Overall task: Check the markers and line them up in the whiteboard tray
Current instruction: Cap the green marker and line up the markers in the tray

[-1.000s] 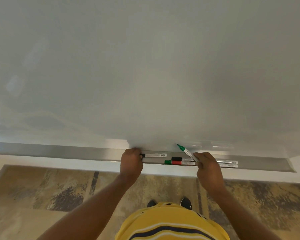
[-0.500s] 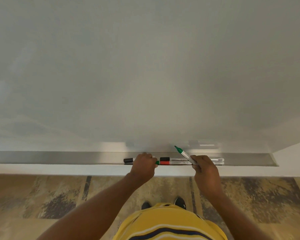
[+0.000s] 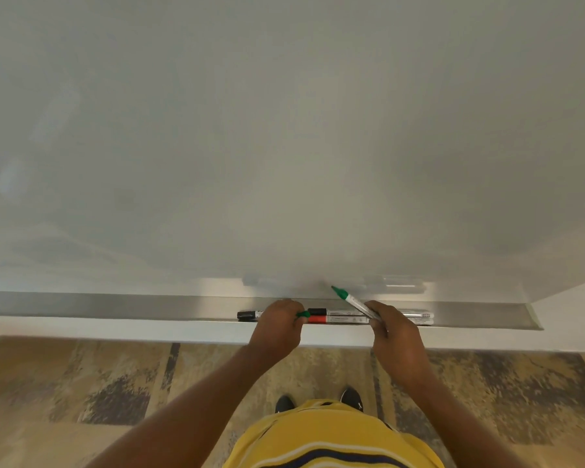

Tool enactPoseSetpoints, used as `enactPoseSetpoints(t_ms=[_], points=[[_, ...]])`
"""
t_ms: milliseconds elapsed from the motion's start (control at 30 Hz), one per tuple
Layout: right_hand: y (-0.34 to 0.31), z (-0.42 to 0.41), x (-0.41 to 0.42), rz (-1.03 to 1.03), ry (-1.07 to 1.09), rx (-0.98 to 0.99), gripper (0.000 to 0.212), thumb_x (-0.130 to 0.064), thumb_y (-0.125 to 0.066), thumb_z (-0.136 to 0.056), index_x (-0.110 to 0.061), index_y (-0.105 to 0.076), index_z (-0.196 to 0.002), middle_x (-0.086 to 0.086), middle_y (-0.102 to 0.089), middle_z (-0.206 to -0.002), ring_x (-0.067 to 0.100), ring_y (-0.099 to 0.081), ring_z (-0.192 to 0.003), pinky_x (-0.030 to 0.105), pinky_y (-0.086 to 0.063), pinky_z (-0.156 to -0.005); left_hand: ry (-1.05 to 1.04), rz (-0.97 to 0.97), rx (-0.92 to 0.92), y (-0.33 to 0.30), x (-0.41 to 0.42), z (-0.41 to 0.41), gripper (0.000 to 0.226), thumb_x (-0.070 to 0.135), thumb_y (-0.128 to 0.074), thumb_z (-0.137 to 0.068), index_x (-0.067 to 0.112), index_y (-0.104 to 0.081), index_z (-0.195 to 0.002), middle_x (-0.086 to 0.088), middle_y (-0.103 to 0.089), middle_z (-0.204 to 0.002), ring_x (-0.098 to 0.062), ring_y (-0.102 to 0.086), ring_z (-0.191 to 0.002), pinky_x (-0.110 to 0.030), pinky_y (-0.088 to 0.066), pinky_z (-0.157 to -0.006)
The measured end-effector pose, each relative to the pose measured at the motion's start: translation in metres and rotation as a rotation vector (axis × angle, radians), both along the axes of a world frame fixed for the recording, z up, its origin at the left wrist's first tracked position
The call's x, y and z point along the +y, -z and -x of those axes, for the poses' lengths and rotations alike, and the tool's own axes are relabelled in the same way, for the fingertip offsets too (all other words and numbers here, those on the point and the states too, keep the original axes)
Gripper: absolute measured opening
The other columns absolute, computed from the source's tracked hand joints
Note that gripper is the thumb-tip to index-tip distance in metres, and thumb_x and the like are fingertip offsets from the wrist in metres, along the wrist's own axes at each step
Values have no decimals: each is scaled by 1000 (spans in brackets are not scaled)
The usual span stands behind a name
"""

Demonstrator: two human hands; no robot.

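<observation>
Fingers point(image 3: 375, 320) hold green marker point(image 3: 352, 300) tip pointing up-left toward whiteboard point(image 3: 284, 130).

Right hand point(image 3: 394, 336): grips an uncapped green marker point(image 3: 353, 300), tip angled toward the whiteboard point(image 3: 284, 130).
Left hand point(image 3: 279, 324): closed around a green cap point(image 3: 303, 314).
Tray point(image 3: 115, 307): black marker point(image 3: 249, 315) left; black-capped and red-capped markers point(image 3: 338, 316) side by side.

The whiteboard point(image 3: 284, 130) is smooth and faintly glossy; its tray point(image 3: 115, 305) looks like brushed metal. The markers point(image 3: 345, 317) have shiny plastic barrels; the floor point(image 3: 81, 383) is matt and mottled.
</observation>
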State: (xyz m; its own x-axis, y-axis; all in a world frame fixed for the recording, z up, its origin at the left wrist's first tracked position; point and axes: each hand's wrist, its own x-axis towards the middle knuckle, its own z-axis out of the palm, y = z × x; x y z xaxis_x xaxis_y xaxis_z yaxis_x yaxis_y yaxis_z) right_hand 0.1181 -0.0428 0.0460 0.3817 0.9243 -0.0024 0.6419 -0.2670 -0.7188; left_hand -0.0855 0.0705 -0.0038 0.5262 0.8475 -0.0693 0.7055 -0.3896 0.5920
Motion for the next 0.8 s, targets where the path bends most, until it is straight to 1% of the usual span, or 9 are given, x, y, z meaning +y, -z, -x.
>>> enactPoseSetpoints(t_ms=[67, 133, 200, 267, 400, 500, 600, 700, 800], points=[[-7, -1, 1, -41, -27, 22, 32, -4, -55, -92, -19, -61, -120, -5, -63, -98, 5, -56, -83, 6, -39, -69, -146, 120, -173, -14, -2, 4, 14, 15, -61, -92, 17, -69, -103, 4, -70, -96, -8, -62, -87, -17, -50, -79], [-16, -2, 3, -112, -68, 32, 34, -2, -55, -91, -19, -62, -119, -4, -62, -90, 4, -56, -81, 6, -38, -66, -237, 167, -335, -28, -4, 12, 18, 10, -61, -92, 20, -69, -105, 11, -69, -97, -2, -63, -90, -6, -47, -78], [-27, -2, 7, -170, -127, -6, 35, -1, -56, -90, -19, -62, -120, -4, -59, -85, 5, -54, -80, 7, -38, -66, -275, 187, -448, -42, -5, 21, 21, 7, -60, -93, 21, -69, -105, 11, -70, -97, 1, -64, -89, -5, -47, -78], [-36, 0, 11, -197, -189, -39, 36, -1, -56, -90, -17, -62, -121, -4, -59, -88, 4, -54, -82, 5, -38, -69, -300, 205, -517, -52, -6, 27, 23, 4, -57, -94, 19, -69, -106, 6, -71, -98, -2, -66, -85, -9, -50, -77], [-48, 5, 19, -205, -296, -58, 40, 1, -57, -89, -18, -60, -124, -5, -60, -96, 1, -55, -84, 4, -38, -71, -327, 200, -551, -62, -7, 32, 27, 1, -54, -95, 20, -69, -106, 4, -71, -97, -5, -66, -83, -13, -52, -77], [-51, 10, 24, -192, -343, -86, 44, 6, -58, -86, -18, -61, -124, -4, -60, -99, -1, -54, -83, 4, -37, -74, -320, 184, -555, -66, -8, 33, 27, 2, -54, -95, 22, -69, -106, 5, -70, -97, -4, -65, -85, -9, -50, -75], [-53, 13, 26, -175, -357, -108, 45, 6, -58, -86, -18, -60, -124, -3, -60, -102, 9, -57, -87, 11, -42, -77, -316, 170, -547, -68, -9, 33, 25, 4, -54, -96, 20, -69, -107, 3, -70, -98, -7, -64, -87, -9, -49, -75], [-55, 16, 28, -169, -372, -127, 46, 7, -58, -85, -17, -60, -124, -1, -61, -103, 12, -58, -88, 12, -43, -78, -293, 148, -532, -70, -9, 33, 23, 4, -54, -96, 16, -69, -108, 2, -70, -99, -12, -65, -90, -8, -49, -73], [-58, 18, 31, -155, -397, -152, 46, 8, -59, -84, -15, -60, -124, 2, -62, -104, 16, -59, -89, 15, -46, -79, -244, 106, -486, -74, -10, 33, 21, 6, -55, -96, 16, -69, -109, 3, -69, -100, -10, -63, -93, -8, -49, -74]])
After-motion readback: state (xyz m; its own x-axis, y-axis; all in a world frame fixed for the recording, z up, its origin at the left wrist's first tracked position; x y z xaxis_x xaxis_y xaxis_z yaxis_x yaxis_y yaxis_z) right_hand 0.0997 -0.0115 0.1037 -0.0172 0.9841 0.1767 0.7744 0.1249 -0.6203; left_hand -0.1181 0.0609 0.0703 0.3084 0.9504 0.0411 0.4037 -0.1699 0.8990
